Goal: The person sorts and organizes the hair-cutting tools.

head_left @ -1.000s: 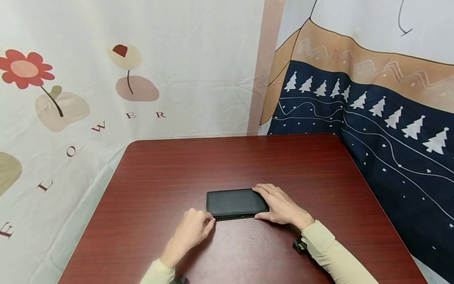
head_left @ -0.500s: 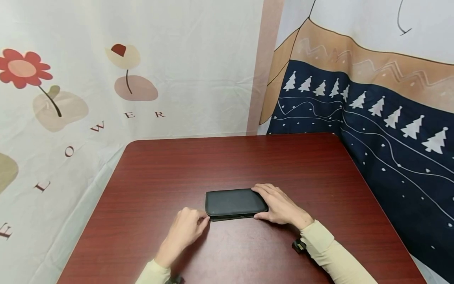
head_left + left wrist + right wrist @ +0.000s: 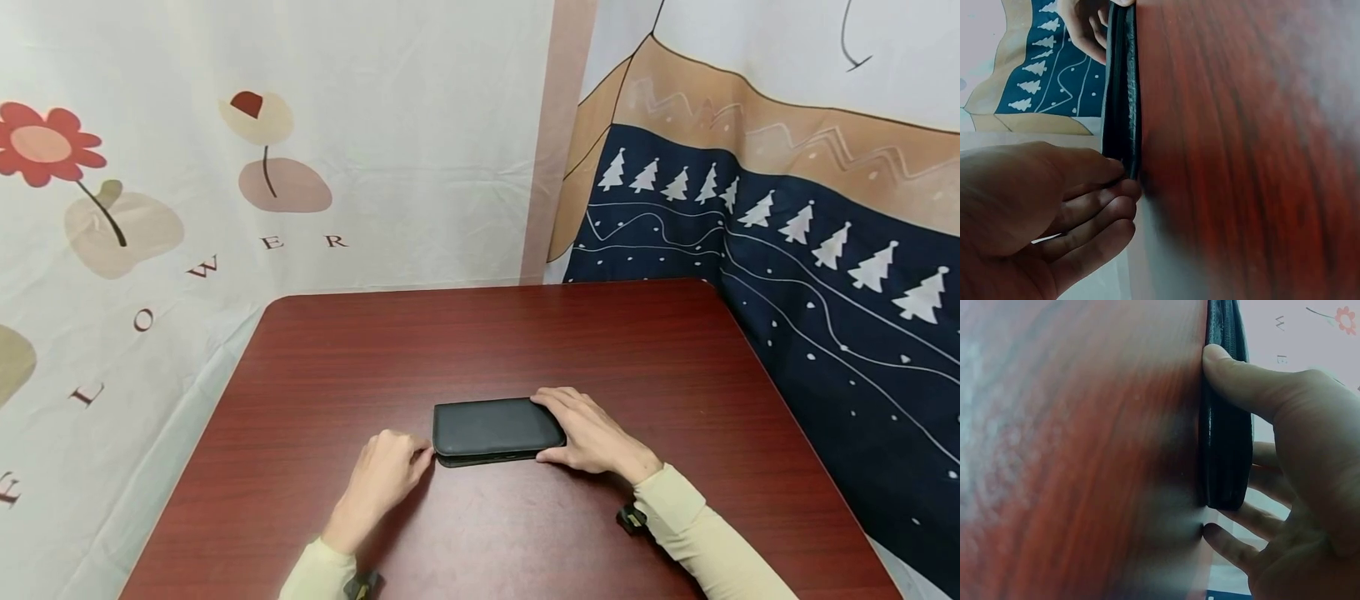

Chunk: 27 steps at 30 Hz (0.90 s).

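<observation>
A black zippered wallet [image 3: 495,427] lies flat in the middle of the table, its long side facing me. Along its near edge, the left wrist view shows a narrow gap between the two covers [image 3: 1121,94]. My left hand [image 3: 384,468] is at the near left corner, thumb and forefinger pinching the zipper end there; the pull itself is hidden by the fingertips [image 3: 1127,187]. The right end is gripped by my right hand [image 3: 592,433], thumb on the near edge and fingers round the far side. The right wrist view shows the zipper teeth [image 3: 1229,325] beyond that thumb.
The reddish-brown wooden table [image 3: 480,342] has rounded far corners. Behind it hangs a pale curtain [image 3: 420,125] with flower prints, and on the right a navy one [image 3: 795,275] with white trees. A small dark wrist device [image 3: 632,518] sits under the right sleeve.
My left hand has moved left along the near edge to the corner, and the gap there shows longer. The right hand and the wallet have stayed nearly still.
</observation>
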Tool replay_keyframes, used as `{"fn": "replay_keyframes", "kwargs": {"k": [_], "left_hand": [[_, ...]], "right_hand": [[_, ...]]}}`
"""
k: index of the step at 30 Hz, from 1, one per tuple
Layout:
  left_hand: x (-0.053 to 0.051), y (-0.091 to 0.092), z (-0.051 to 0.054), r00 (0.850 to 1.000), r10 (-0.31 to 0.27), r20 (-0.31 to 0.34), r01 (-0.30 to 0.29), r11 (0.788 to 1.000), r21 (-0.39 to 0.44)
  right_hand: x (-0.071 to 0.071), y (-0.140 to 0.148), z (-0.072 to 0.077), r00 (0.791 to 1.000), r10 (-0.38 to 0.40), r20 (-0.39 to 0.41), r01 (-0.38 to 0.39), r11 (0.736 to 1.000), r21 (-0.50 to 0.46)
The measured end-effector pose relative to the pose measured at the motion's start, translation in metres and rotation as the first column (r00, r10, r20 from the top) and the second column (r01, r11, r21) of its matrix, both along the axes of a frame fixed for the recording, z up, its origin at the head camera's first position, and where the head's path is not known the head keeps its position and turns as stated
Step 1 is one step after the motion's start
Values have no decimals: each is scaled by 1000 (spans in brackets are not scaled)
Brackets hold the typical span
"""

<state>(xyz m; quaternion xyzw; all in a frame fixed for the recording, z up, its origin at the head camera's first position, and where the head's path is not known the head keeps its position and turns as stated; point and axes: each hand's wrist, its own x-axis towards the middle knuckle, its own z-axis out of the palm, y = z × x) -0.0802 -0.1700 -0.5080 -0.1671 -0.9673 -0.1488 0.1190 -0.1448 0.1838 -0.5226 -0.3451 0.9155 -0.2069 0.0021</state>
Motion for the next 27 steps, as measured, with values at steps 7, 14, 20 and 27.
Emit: {"fn": "replay_keyframes", "kwargs": {"k": [7,14,20,27], "left_hand": [[-9,-5,-5,999,10,-39,-10,1000,-15],[-17,-8,-7,998,14,-65,-14,1000,-3],[-24,-11,-8,997,8,-72,-9,1000,-10],[-35,-13,-8,996,2,-90,-5,999,-32]], "right_hand": [[0,0,0,1000,-1,4,1,1000,3],[1,0,0,1000,1,9,-1,1000,3],[1,-1,-2,1000,1,8,-1,1000,3],[1,-1,-2,1000,6,8,-6,1000,-1]]}}
